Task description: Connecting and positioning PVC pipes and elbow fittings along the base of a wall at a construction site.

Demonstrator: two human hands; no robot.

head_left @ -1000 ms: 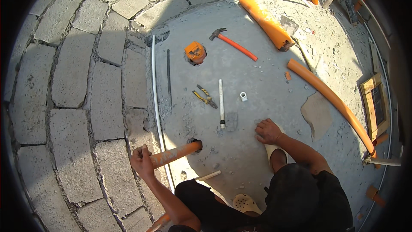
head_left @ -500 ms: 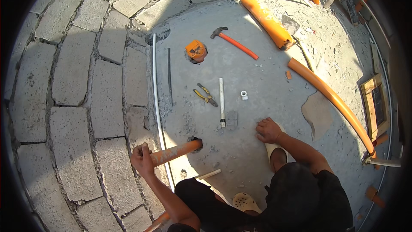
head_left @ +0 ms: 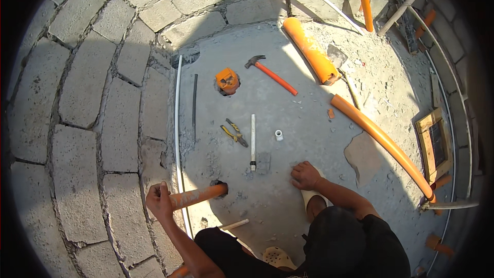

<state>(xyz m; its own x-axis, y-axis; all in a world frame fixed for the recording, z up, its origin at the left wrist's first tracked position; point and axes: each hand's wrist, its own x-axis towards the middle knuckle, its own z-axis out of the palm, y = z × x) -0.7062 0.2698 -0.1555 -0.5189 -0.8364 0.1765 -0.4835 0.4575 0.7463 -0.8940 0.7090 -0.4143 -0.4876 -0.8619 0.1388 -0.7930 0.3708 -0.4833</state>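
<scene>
One orange pipe (head_left: 199,195) rises from a hole (head_left: 217,181) in the concrete floor (head_left: 293,118), its upper end clasped by the left hand (head_left: 160,201); the right hand (head_left: 305,176) is near a beige clog (head_left: 306,195), its grip unclear.

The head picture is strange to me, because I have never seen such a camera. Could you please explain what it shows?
There is no robot here, only a person's two bare hands. The picture comes from a wide fisheye camera worn on the head and looking down, so straight edges bend near the rim. The left hand holds an orange pipe, whose far end is at a hole in the concrete floor. The right hand is near a pale clog. A hammer, pliers and a short white pipe lie farther ahead.
</scene>
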